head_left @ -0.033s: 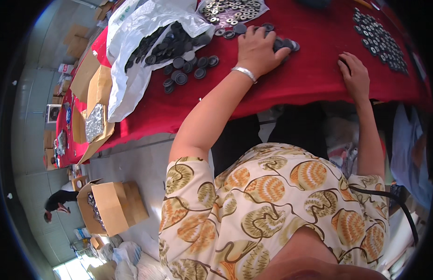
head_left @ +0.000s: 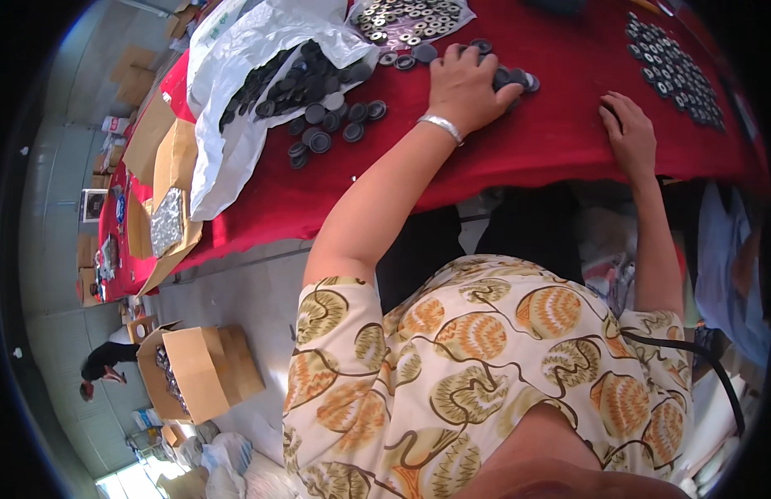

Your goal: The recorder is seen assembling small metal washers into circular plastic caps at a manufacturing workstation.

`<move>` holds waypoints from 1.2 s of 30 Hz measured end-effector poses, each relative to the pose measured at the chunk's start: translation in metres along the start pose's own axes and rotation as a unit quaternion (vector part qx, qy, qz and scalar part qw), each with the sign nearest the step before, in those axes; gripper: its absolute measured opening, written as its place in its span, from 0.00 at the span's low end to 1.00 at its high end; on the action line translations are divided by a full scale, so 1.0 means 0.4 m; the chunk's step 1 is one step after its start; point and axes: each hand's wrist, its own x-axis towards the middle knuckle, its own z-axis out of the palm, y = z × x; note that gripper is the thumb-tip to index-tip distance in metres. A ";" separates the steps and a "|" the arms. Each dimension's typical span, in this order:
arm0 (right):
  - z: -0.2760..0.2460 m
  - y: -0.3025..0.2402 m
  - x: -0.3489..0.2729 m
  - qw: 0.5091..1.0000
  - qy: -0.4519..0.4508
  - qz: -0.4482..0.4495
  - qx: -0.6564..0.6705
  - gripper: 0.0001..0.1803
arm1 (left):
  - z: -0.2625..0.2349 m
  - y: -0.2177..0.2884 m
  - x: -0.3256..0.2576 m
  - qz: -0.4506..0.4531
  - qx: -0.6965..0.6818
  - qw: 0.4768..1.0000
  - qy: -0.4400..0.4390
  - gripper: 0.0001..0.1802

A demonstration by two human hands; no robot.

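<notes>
Left hand (head_left: 466,93), spread open, had edged slightly rightward among dark round caps (head_left: 502,76) lying just beside it, while the right hand (head_left: 632,141), loosely open, stayed well to their right on the worktop (head_left: 560,125).

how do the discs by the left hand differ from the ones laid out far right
The dark grey round discs mostly show plain faces; the black round discs carry pale rings. The grey discs bunch loosely, partly hidden by the left hand; the ringed discs lie in rough rows, untouched. Both sets rest on the red cloth.
</notes>
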 end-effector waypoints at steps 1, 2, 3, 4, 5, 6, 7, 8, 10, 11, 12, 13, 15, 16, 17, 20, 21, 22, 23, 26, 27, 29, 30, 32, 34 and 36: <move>-0.003 -0.007 -0.001 1.000 0.001 0.007 0.006 0.12 | 0.014 0.016 0.021 0.009 -0.011 1.000 0.002 0.31; -0.003 -0.008 -0.002 1.000 0.006 0.004 0.003 0.12 | 0.027 0.036 0.039 0.012 -0.017 1.000 0.003 0.31; -0.006 -0.011 -0.004 1.000 0.007 0.007 -0.004 0.12 | 0.039 0.057 0.056 0.008 -0.014 1.000 -0.004 0.32; -0.007 -0.017 -0.004 1.000 0.005 0.007 -0.001 0.12 | 0.055 0.070 0.066 0.002 -0.010 1.000 -0.011 0.32; -0.007 -0.024 -0.004 1.000 0.003 0.007 0.002 0.12 | 0.074 0.080 0.076 0.005 -0.013 1.000 -0.011 0.32; -0.006 -0.031 -0.003 1.000 0.002 0.008 -0.001 0.12 | 0.088 0.087 0.085 0.003 -0.032 0.999 0.018 0.33; -0.010 -0.031 -0.006 1.000 0.003 0.014 -0.008 0.12 | 0.099 0.103 0.095 0.005 -0.056 0.997 0.046 0.34; -0.012 -0.033 -0.007 1.000 0.006 0.006 0.000 0.12 | 0.106 0.109 0.099 0.000 -0.073 0.995 0.062 0.33; -0.006 -0.033 -0.015 1.000 0.015 -0.011 0.000 0.12 | 0.108 0.090 0.098 -0.016 -0.144 0.988 0.058 0.30; -0.010 -0.033 -0.017 1.000 0.017 -0.003 -0.009 0.12 | 0.100 0.071 0.101 -0.037 -0.209 0.976 0.055 0.28; -0.012 -0.030 -0.025 1.000 0.015 -0.009 -0.007 0.12 | 0.081 0.046 0.100 -0.037 -0.224 0.972 0.060 0.25; -0.014 -0.026 -0.028 1.000 0.014 -0.019 -0.002 0.12 | 0.048 0.006 0.097 -0.039 -0.235 0.969 0.066 0.22; -0.020 -0.031 -0.018 1.000 0.001 -0.016 0.010 0.13 | -0.001 -0.098 0.068 -0.047 -0.119 0.988 0.087 0.18; -0.013 -0.053 -0.001 0.998 -0.004 -0.007 0.063 0.14 | -0.023 -0.159 0.042 -0.072 -0.066 0.993 0.068 0.18; -0.011 -0.077 0.016 0.994 -0.011 0.005 0.111 0.16 | -0.035 -0.197 0.020 -0.095 -0.018 0.994 0.048 0.19; 0.008 -0.187 0.069 0.987 -0.046 -0.116 0.104 0.19 | -0.049 -0.201 -0.032 -0.156 0.016 0.986 -0.051 0.17; 0.019 -0.216 0.076 0.982 -0.047 -0.162 0.081 0.21 | -0.045 -0.190 -0.036 -0.156 0.017 0.986 -0.053 0.17; 0.054 -0.222 0.077 0.979 -0.081 -0.175 0.059 0.25 | -0.041 -0.170 -0.036 -0.150 -0.029 0.987 -0.046 0.16; 0.071 -0.218 0.080 0.979 -0.080 -0.175 0.060 0.25 | -0.036 -0.153 -0.035 -0.143 -0.075 0.986 -0.038 0.15; 0.093 -0.193 0.096 0.976 -0.126 -0.175 0.004 0.28 | -0.016 -0.106 -0.030 -0.056 -0.145 0.987 -0.031 0.16; 0.096 -0.164 0.102 0.977 -0.133 -0.167 0.015 0.28 | -0.009 -0.082 -0.027 -0.031 -0.168 0.985 -0.025 0.17; 0.096 -0.120 0.110 0.977 -0.126 -0.171 -0.018 0.28 | 0.002 -0.038 -0.012 -0.013 -0.189 0.981 -0.045 0.19; 0.095 -0.098 0.118 0.976 -0.125 -0.176 -0.031 0.27 | 0.011 -0.015 -0.002 -0.013 -0.209 0.977 -0.041 0.20; 0.079 -0.055 0.135 0.974 -0.145 -0.163 -0.054 0.25 | 0.028 0.035 0.021 -0.005 -0.236 0.971 -0.021 0.20; 0.063 -0.032 0.160 0.978 -0.132 -0.151 -0.050 0.19 | 0.030 0.049 0.034 -0.009 -0.258 0.966 -0.005 0.20; 0.045 -0.028 0.195 0.981 -0.154 -0.117 -0.021 0.18 | 0.016 0.021 0.042 -0.026 -0.257 0.966 0.009 0.18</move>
